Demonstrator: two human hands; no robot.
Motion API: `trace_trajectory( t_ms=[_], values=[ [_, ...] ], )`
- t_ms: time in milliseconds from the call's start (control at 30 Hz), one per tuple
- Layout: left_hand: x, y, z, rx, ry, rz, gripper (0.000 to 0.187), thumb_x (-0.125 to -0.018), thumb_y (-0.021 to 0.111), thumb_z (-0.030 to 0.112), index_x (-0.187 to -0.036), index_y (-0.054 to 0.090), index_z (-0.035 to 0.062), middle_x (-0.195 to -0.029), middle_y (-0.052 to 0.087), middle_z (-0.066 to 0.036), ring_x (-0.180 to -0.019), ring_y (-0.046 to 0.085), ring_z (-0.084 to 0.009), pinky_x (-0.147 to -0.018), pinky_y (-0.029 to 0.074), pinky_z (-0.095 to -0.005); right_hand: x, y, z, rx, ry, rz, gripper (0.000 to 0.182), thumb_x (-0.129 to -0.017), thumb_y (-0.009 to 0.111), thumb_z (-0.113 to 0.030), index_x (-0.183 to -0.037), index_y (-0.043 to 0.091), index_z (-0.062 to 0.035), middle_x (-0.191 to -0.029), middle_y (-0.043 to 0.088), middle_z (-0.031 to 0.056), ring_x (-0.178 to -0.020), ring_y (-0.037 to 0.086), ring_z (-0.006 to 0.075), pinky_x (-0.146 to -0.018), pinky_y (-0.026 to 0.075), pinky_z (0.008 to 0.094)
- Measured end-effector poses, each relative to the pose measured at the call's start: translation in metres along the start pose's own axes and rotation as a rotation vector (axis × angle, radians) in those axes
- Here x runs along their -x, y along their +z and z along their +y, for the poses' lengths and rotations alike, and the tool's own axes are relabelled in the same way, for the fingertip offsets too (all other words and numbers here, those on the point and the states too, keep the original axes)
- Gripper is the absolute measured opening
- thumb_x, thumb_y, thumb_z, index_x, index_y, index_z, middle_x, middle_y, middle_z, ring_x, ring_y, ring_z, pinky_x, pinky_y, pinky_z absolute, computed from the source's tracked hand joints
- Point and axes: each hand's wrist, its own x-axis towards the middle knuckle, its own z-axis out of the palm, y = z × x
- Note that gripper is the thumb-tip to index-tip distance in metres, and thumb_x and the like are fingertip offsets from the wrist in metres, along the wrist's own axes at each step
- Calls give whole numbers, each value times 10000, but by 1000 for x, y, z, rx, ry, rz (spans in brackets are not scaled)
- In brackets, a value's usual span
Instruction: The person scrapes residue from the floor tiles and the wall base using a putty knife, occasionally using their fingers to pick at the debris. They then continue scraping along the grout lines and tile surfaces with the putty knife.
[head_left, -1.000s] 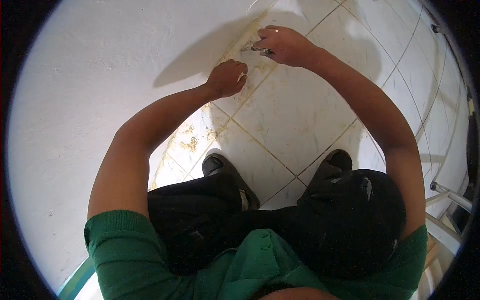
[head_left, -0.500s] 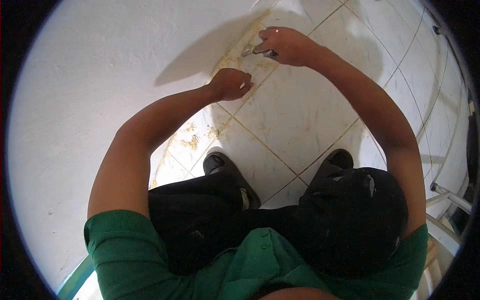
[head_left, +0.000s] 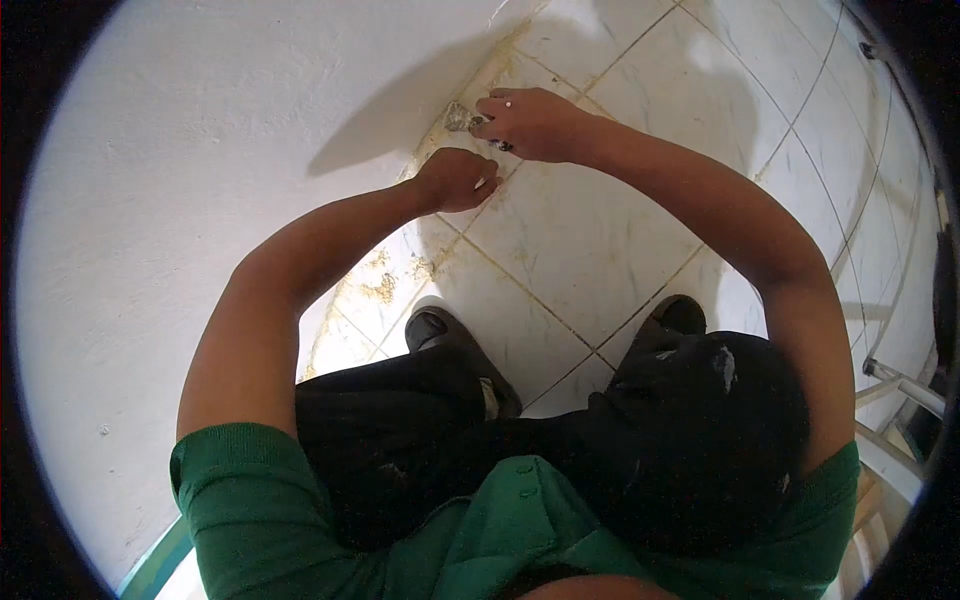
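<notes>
My right hand (head_left: 537,124) is closed around a small scraper (head_left: 458,117), whose flat grey blade points left toward the base of the white wall (head_left: 220,130). The blade lies at the strip where the tiled floor (head_left: 570,260) meets the wall, among yellowish-brown residue. Just below it, my left hand (head_left: 458,180) is curled above the floor near the wall. A small pale bit shows at its fingertips, too small to make out.
Brown crumbs (head_left: 380,290) lie on the tiles by the wall, left of my dark shoes (head_left: 455,340). A metal frame, perhaps a ladder (head_left: 890,455), stands at the right edge. A green strip (head_left: 160,560) is at lower left.
My right hand has moved down and to the left with the scraper, nearer the wall and my left hand. The blade now shows more broadly. My left hand has shifted slightly down.
</notes>
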Motion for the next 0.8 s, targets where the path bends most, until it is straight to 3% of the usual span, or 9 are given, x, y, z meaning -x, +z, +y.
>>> trace_trajectory(
  t_ms=[233, 433, 533, 633, 733, 800],
  values=[
    [3, -5, 5, 7, 44, 13, 198, -841, 524, 280, -833, 576, 89, -711, 601, -131, -702, 609, -308, -607, 486, -430, -4, -19, -3, -38, 64, -111, 238, -705, 634, -85, -942, 645, -104, -883, 538, 51, -904, 561, 226, -726, 499, 363],
    [5, -5, 9, 37, 42, -55, 214, -845, 520, 282, -790, 578, 84, -719, 596, -135, -694, 602, -312, -607, 482, -424, -13, -11, -15, 24, 7, -43, 219, -712, 606, -70, -924, 648, -103, -909, 548, 45, -904, 560, 220, -713, 507, 361],
    [8, 0, 9, 39, 63, -10, 217, -849, 516, 282, -784, 575, 84, -705, 588, -133, -683, 593, -313, -604, 475, -428, -14, -4, -14, -16, 3, -128, 116, -746, 579, -99, -857, 606, -77, -963, 551, 130, -965, 564, 272, -754, 519, 381],
    [8, 4, 8, 19, 68, -7, 227, -855, 507, 289, -785, 572, 83, -700, 584, -134, -683, 590, -312, -610, 472, -430, -10, -9, -14, -21, 37, -152, 112, -745, 579, -93, -853, 603, -72, -952, 550, 127, -970, 562, 270, -750, 521, 376],
    [8, 3, 7, 1, 54, -51, 234, -859, 502, 294, -785, 568, 83, -699, 582, -134, -689, 591, -311, -616, 472, -428, -7, -9, -11, 11, 36, -63, 271, -694, 623, -50, -955, 654, -116, -902, 543, 51, -912, 557, 224, -713, 511, 353],
    [7, 2, 7, -1, 49, -57, 232, -859, 505, 293, -775, 564, 84, -691, 580, -131, -687, 590, -310, -614, 472, -425, -5, -7, -12, -18, 29, 19, 277, -693, 625, -53, -959, 654, -121, -893, 539, 49, -907, 557, 222, -705, 511, 353]
  ],
)
